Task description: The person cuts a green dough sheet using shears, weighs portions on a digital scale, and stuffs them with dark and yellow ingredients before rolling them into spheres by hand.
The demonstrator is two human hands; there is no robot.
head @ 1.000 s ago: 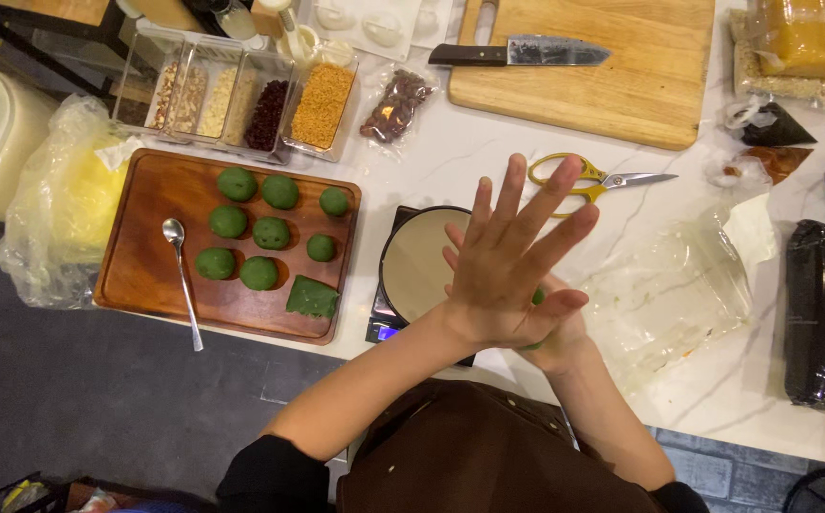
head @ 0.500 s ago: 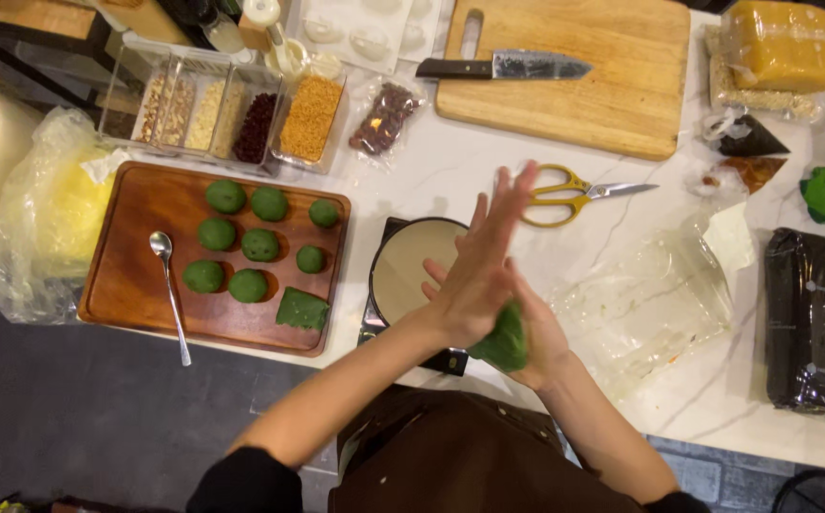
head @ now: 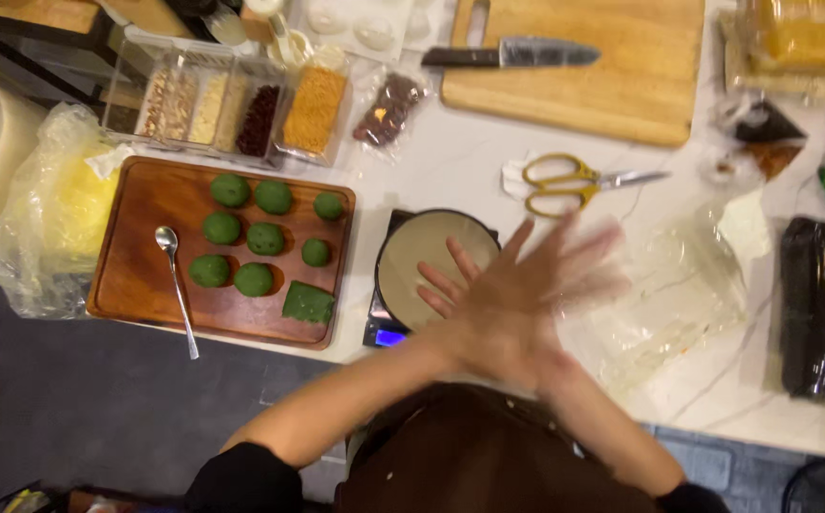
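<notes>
Broad white counter (head: 450, 171), with a wooden cutting board (head: 622, 85) at the far edge and a long knife (head: 517, 54) lying across the board's far side. Toward the left edge, a wooden tray (head: 137, 285) carrying eight green dough balls (head: 265, 237), one squarish green piece (head: 308, 302) at its near right corner and a spoon (head: 177, 285) hanging over its near edge.

At the near edge, in the middle: left hand (head: 536, 285) laid flat over right hand (head: 460, 285), palms pressed together, fingers spread and blurred with motion. Judged to be rolling a portion between the palms; whatever lies between them hidden, so cannot tell what. Seems to call for even pressure and for keeping both hands above the counter.

Directly under the fingertips, a small scale with a round pale plate (head: 422, 256). Just beside the hands to the right, crumpled clear film (head: 679, 285). Beyond them, yellow-handled scissors (head: 574, 182), well apart from the palms. Nothing between hands and tray except the scale.
</notes>
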